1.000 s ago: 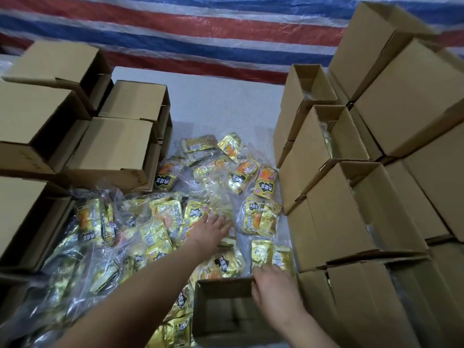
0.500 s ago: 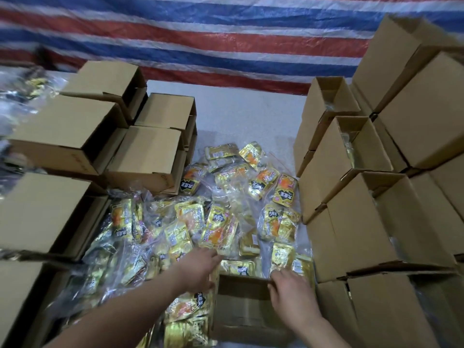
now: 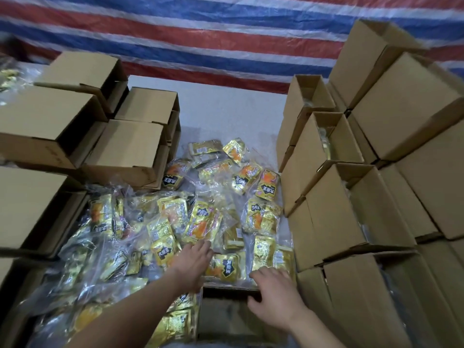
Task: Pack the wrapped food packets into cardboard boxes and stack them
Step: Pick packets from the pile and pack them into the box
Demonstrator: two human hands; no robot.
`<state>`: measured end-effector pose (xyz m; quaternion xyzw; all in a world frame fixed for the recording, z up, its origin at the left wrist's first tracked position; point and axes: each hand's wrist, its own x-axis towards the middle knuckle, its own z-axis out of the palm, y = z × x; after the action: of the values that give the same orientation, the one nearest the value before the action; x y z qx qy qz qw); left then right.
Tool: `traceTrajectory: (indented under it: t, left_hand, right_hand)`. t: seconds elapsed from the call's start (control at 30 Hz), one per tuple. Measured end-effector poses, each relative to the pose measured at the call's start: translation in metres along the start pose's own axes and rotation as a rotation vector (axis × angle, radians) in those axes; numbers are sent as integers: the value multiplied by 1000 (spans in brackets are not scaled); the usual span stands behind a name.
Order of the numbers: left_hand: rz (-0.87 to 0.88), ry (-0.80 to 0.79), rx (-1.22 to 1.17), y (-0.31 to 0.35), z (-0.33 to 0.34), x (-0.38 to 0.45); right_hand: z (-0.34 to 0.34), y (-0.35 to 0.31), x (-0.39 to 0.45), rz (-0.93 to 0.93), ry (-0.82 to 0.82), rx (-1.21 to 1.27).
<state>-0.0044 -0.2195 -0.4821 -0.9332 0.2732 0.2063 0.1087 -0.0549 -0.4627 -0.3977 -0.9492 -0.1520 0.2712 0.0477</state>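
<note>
A makeshift packing room – cardboard boxes (image 3: 411,106) stacked on both sides, a heap of gold food packets (image 3: 200,222) on a grey table (image 3: 226,106), a striped tarpaulin (image 3: 226,33) behind.

Two arms come up from the bottom. Both are bare all the way down, with no sleeves to see. The left hand (image 3: 192,263) has no glove, no ring and no watch. The right hand (image 3: 275,295) is bare too, with short nails and nothing on the wrist
</note>
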Motion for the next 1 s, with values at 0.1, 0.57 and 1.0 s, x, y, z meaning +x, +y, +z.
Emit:
traceTrajectory:
  t: [0.1,0.57,1.0]
  left_hand:
    - [-18,-5,-176,-6,-10,-3]
    - [-274,133,-1257,-58,-101,-59]
    - [-44,505,-1173,14,-217,-42]
  right_hand:
    - [-6,0,4,-16,14,140]
    - [-63,-25,21,485,471,1465]
    - [-151,-42,45,-36,428,2170]
